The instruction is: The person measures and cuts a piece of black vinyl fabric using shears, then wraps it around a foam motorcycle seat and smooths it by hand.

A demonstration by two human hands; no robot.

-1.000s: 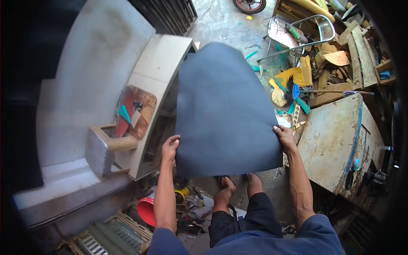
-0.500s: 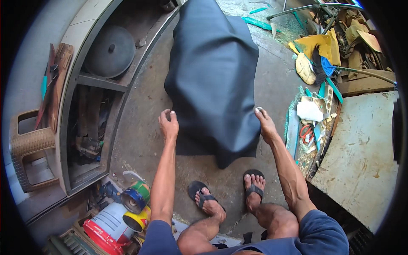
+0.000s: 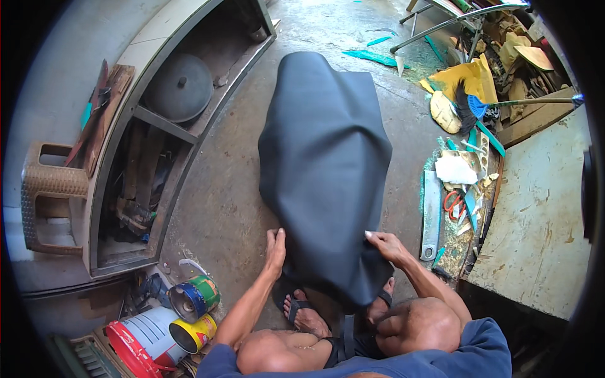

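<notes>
A large black leather-like sheet (image 3: 324, 157) lies draped over something raised on the floor, which it hides. Its near end drapes down between my feet. My left hand (image 3: 275, 251) is closed at the sheet's near left edge, fingers curled. On the right, my right hand (image 3: 387, 247) pinches the near right edge, its thumb on top and the other fingers partly hidden below. Folds run between the two hands, and the upper part looks smoother.
At left stands an open-fronted cabinet (image 3: 167, 135) with a round dark lid (image 3: 178, 87). Paint cans (image 3: 194, 297) and a white-red bucket (image 3: 142, 340) sit near left. At right lie a metal ruler-like strip (image 3: 431, 214), red-handled scissors (image 3: 452, 205), scraps, and a worn board (image 3: 529, 214).
The black sheet has come nearer to me, its near end now between my feet. Both hands have moved nearer and closed in on its edges. My knees are bent lower.
</notes>
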